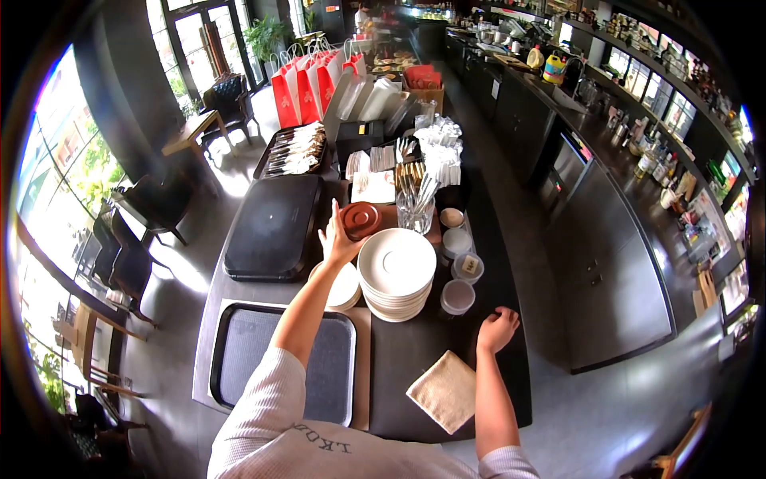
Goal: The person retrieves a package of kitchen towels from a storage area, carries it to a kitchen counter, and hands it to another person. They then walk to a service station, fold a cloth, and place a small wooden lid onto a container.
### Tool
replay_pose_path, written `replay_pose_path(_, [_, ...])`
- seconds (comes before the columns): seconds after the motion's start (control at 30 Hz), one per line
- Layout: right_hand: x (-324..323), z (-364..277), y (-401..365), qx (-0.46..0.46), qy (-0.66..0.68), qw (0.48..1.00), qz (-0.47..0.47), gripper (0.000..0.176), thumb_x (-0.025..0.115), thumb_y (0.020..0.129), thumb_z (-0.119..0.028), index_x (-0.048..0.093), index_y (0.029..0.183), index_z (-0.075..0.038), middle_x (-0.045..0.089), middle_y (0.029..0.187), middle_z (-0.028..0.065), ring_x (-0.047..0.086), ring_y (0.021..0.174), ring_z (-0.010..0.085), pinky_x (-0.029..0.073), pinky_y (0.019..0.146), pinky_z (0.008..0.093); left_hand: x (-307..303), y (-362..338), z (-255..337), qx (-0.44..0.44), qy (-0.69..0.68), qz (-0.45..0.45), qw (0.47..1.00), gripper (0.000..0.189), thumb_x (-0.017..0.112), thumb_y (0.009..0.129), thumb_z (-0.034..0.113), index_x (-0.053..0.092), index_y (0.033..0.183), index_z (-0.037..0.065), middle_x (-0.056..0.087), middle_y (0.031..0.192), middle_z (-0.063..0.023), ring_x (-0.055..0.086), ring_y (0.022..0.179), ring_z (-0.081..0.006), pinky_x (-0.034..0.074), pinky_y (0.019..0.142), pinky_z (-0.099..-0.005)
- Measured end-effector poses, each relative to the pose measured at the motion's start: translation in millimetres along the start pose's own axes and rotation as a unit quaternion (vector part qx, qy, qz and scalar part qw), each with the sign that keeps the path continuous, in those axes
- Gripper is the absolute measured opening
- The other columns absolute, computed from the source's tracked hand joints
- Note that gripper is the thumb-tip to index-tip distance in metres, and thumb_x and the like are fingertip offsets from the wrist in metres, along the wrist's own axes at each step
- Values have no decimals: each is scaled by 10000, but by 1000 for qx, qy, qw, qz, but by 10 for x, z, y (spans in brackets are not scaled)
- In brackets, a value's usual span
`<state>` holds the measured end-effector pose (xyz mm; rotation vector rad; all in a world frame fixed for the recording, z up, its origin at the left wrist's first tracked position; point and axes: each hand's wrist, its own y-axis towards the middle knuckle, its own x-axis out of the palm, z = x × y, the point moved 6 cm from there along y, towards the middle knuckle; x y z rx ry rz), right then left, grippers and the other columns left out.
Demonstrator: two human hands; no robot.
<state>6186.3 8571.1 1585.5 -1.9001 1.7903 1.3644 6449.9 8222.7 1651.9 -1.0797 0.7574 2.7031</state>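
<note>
My left hand (340, 242) reaches over the counter with its fingers stretched and spread, against the left side of a stack of brown saucers (361, 219). Just below stands a tall stack of white plates (397, 263). Smaller white plates (344, 287) are partly hidden behind my left forearm. My right hand (499, 329) is curled by the counter's right edge, with nothing visible in it. A folded beige cloth (444, 391) lies to its lower left. Lidded plastic tubs (458, 297) sit between the plates and that hand.
A black tray (283, 314) lies front left, with stacked black trays (274, 227) behind it. A clear container of cutlery (416, 214) stands beyond the plates. Further back are a tray of wrapped cutlery (294, 149) and red-and-white paper bags (307, 89). A back counter (586, 132) runs along the right.
</note>
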Motion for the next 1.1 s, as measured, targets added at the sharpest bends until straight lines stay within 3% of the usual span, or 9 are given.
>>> replay_pose_path(0.37, [-5,8,4,4,8,1000,1,154,580,699,17,566,832,-60,549,969,86,524,936,299,463,768,404,-25,-1,40,-16,16,-15,1000,1301,781,559,571,-71,1448,152,367,1372,-70,344,1267,-308,138,1008,-661])
replay_pose_path(0.5, [-18,6,-8,17,12,1000,-4,156,579,699,19,564,831,-63,549,968,81,521,942,296,465,751,399,-60,-8,76,27,-2,10,1000,1292,789,570,546,-48,1447,99,403,1345,-74,368,1244,-296,193,999,-602])
replay_pose_path(0.6, [-12,18,-10,21,11,1000,-5,153,576,698,14,563,829,-65,549,969,79,520,949,295,465,745,402,-9,27,-6,54,-77,22,995,1302,796,570,530,-52,1441,63,392,1350,-102,388,1219,-308,205,1020,-540])
replay_pose_path(0.7, [-5,7,-3,30,14,999,-7,144,576,693,-5,562,822,-67,549,964,81,518,956,295,464,744,412,-104,-52,126,58,0,7,998,1306,812,567,493,-52,1439,48,360,1360,-171,364,1241,-343,220,1025,-507])
replay_pose_path(0.8, [-17,38,6,28,31,999,3,140,576,682,-30,562,815,-69,550,951,91,519,950,301,463,744,425,-228,-115,-60,111,-120,88,983,1305,843,559,403,-50,1437,36,311,1366,-242,307,1286,-357,233,1043,-472])
replay_pose_path(0.83, [-8,40,10,25,41,999,9,140,576,677,-39,562,813,-70,550,946,95,520,946,304,462,744,429,-344,-255,-59,124,-179,108,970,1264,850,574,277,-41,1438,36,252,1384,-273,259,1317,-343,239,1065,-427])
replay_pose_path(0.93, [-13,50,14,35,40,998,20,143,573,663,-46,558,803,-66,553,925,107,526,920,316,463,735,439,-785,-945,-34,90,-184,120,971,1119,777,671,139,-27,1446,65,190,1424,-245,252,1314,-332,212,1087,-411])
replay_pose_path(1.07, [30,74,7,28,83,996,11,138,564,651,-51,547,788,-62,558,887,122,532,880,328,457,717,454,-1068,-2138,-142,-98,-279,-17,955,1040,704,723,107,-28,1460,174,209,1429,-234,220,1331,-313,168,1081,-493])
replay_pose_path(1.1, [16,29,-86,30,86,996,10,138,564,651,-51,547,788,-62,558,887,122,532,880,328,457,717,454,-1165,-2171,-180,-97,-276,-16,956,1040,704,723,107,-28,1460,174,209,1429,-234,220,1331,-313,168,1081,-493])
